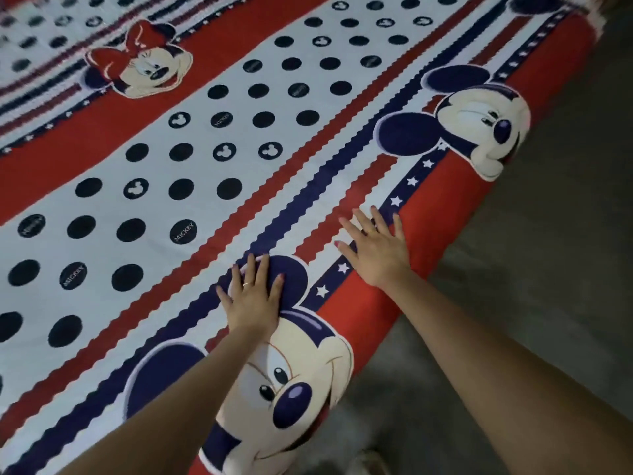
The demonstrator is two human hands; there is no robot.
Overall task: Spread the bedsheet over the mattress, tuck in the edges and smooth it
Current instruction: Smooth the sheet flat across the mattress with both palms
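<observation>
Bedsheet (pixel 205 138): both hands, left hand (pixel 251 296) and right hand (pixel 375 250), pressed flat with fingers spread near the mattress edge; risk, outward strokes untucking it.

A grey floor (pixel 548 234) fills the right side of the view, from the top corner down to the lower edge. Its surface looks dull and a little uneven, maybe carpet or concrete; it is too blurred to tell. The light in the room is dim and soft. At the bottom edge a pale blurred shape (pixel 371 462) lies on the floor.
</observation>
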